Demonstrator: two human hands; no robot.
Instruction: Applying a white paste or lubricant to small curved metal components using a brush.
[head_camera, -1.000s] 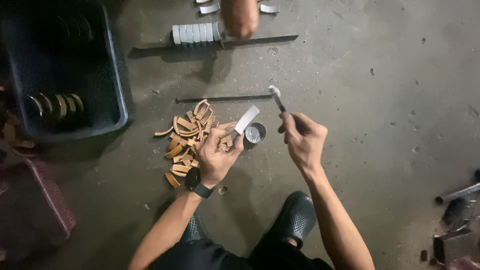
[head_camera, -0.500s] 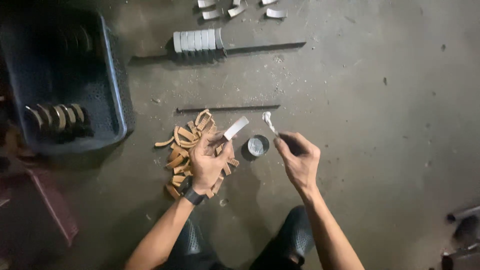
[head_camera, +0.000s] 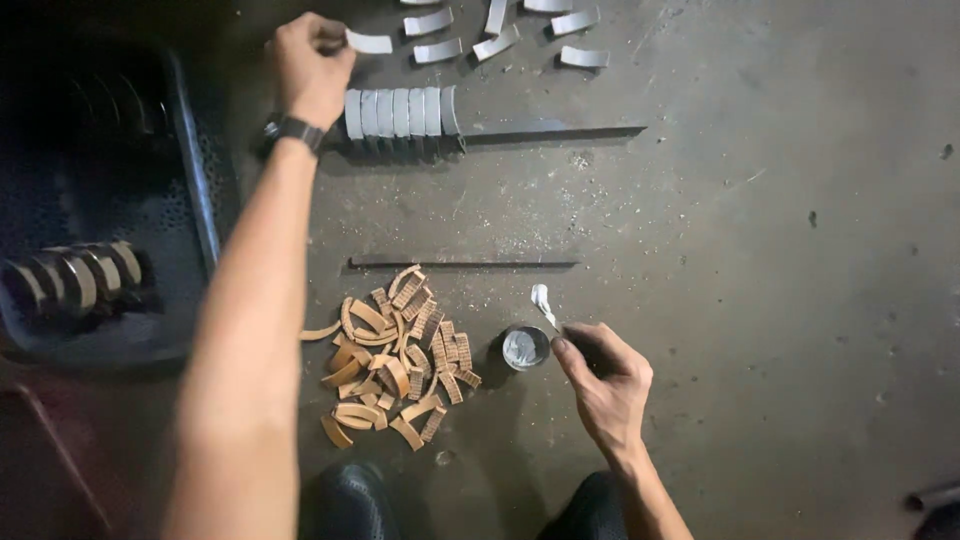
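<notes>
My left hand (head_camera: 308, 62) is stretched far forward and pinches a curved grey metal piece (head_camera: 368, 43) above a row of similar grey pieces (head_camera: 400, 112) stacked on a long metal bar (head_camera: 550, 132). My right hand (head_camera: 603, 378) stays near my knees and holds a small brush (head_camera: 543, 301) whose tip is coated with pale paste. The brush tip hovers just beyond a small round tin of grey paste (head_camera: 524, 347). A heap of curved brown lining strips (head_camera: 395, 358) lies left of the tin.
Several loose grey curved pieces (head_camera: 500, 30) lie at the top. A thin metal rod (head_camera: 462, 264) lies across the concrete floor. A dark plastic crate (head_camera: 110, 230) at left holds ring-shaped parts (head_camera: 70, 278). My shoes show at the bottom edge.
My left hand has moved from beside the brown heap far forward with the grey piece, up to the stacked row. My right hand has stayed by the tin with the brush.
</notes>
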